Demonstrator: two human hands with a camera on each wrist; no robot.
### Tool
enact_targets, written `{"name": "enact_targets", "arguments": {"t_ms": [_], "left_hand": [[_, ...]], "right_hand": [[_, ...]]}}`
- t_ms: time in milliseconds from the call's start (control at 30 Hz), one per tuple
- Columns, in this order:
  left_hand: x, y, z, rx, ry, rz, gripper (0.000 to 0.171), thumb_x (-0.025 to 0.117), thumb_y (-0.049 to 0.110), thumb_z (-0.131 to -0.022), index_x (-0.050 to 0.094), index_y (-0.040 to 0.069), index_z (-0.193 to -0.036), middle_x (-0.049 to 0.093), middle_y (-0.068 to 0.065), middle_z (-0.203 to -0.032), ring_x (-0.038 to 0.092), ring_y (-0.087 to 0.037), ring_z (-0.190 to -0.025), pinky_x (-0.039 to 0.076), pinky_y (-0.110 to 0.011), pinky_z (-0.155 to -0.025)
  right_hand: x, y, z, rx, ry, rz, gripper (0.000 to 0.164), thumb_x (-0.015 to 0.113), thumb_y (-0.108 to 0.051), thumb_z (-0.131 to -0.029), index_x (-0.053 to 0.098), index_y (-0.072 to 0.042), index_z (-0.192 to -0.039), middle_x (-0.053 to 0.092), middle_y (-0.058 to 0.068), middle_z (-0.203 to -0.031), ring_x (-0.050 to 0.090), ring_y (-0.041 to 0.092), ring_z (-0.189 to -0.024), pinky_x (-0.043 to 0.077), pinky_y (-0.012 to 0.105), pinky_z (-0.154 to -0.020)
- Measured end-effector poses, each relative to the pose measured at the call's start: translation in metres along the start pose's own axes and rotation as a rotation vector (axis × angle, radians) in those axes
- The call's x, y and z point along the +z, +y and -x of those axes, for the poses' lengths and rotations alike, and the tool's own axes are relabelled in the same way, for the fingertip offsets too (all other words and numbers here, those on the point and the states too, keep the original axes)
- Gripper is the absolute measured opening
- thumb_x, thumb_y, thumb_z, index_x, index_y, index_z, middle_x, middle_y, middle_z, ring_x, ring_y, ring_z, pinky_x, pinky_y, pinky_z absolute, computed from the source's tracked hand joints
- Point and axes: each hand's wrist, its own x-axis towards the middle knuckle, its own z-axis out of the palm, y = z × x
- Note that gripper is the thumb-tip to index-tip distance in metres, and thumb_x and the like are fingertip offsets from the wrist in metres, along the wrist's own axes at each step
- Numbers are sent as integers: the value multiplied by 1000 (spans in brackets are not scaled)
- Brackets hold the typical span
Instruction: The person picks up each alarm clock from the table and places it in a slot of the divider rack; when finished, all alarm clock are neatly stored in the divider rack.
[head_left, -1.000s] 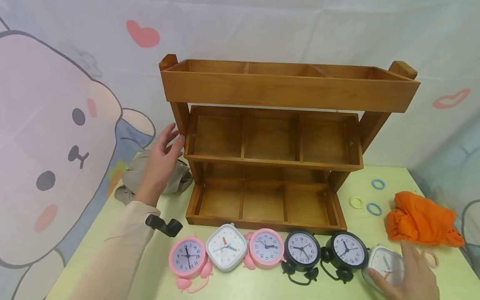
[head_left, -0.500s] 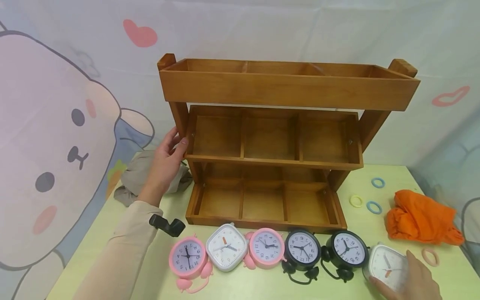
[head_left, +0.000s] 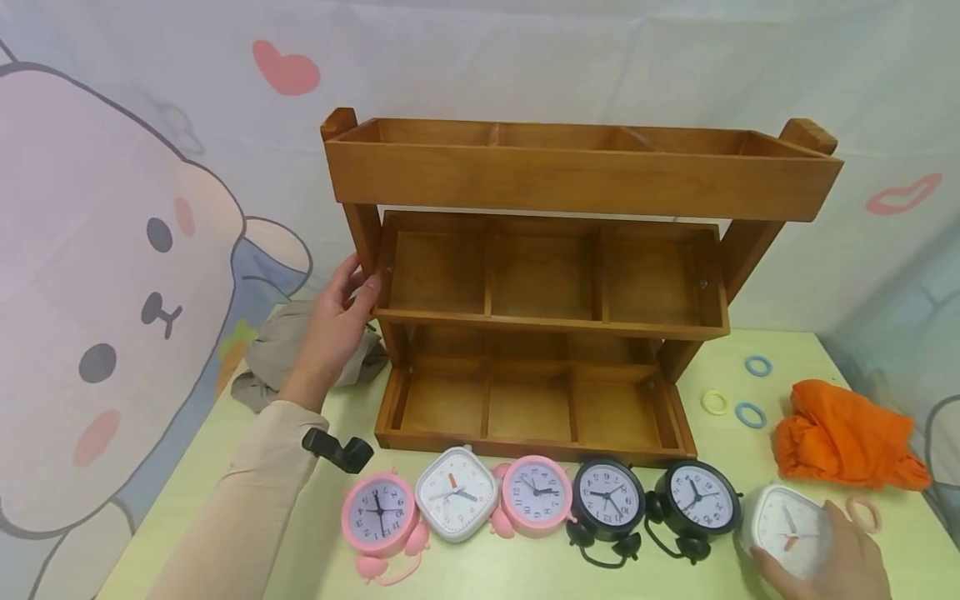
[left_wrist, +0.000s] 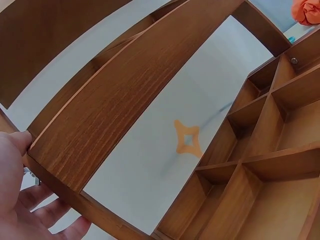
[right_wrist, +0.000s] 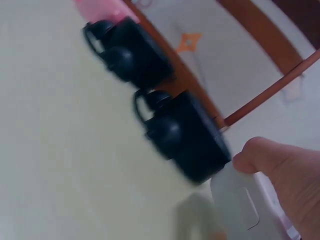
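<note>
A three-tier wooden rack [head_left: 585, 179] with divided trays stands at the back of the table. My left hand [head_left: 341, 321] grips its left side post; in the left wrist view the thumb lies on one side of the wood and the fingers [left_wrist: 47, 210] reach behind it. At the front right, my right hand [head_left: 851, 558] holds a white rounded-square alarm clock [head_left: 791, 529], thumb on one edge. The fingers on its far side are mostly hidden. In the right wrist view the white clock [right_wrist: 240, 200] is beside a black twin-bell alarm clock [right_wrist: 192, 142].
Left of the held clock lie two black alarm clocks [head_left: 701, 500], two pink ones [head_left: 536, 496] and another white one [head_left: 457, 493], in a row before the rack. Orange cloth [head_left: 843, 433] and several coloured rings [head_left: 750, 415] lie right. Grey cloth [head_left: 281, 346] is behind my left arm.
My left hand has moved onto the rack's side post. My right hand has closed on the white clock and shifted it slightly right, away from the black clock.
</note>
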Motion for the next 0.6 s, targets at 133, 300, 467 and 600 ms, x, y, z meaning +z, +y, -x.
{"name": "enact_targets", "arguments": {"t_ms": [133, 300, 467, 600], "left_hand": [[1, -1, -1, 3, -6, 3, 64, 46, 44, -103, 19, 28, -158, 29, -7, -161, 34, -30, -146, 34, -51, -116], [-1, -2, -1, 15, -9, 23, 64, 46, 42, -103, 19, 25, -159, 30, -9, -160, 35, -31, -145, 34, -51, -116], [-1, -3, -2, 16, -14, 3, 65, 46, 44, -103, 18, 26, -159, 29, -10, -161, 34, -32, -145, 34, -52, -115], [0, -4, -2, 17, -6, -18, 66, 45, 45, -103, 18, 26, -159, 28, -10, -161, 33, -33, -146, 33, -52, -116]], "right_hand": [[-18, -17, -4, -44, 67, -63, 97, 89, -33, -62, 38, 12, -131, 50, 36, -110, 45, 47, -91, 41, 50, -68], [-36, -62, -17, -125, 46, -194, 99, 86, -31, -71, 33, 10, -143, 48, 35, -125, 42, 47, -104, 35, 58, -82], [-36, -104, -37, -216, -13, -280, 100, 83, -31, -74, 29, 8, -148, 39, 35, -139, 39, 47, -115, 39, 63, -86], [-26, -132, -56, -268, -90, -276, 99, 81, -35, -77, 28, 7, -149, 38, 33, -142, 42, 45, -115, 43, 63, -89]]}}
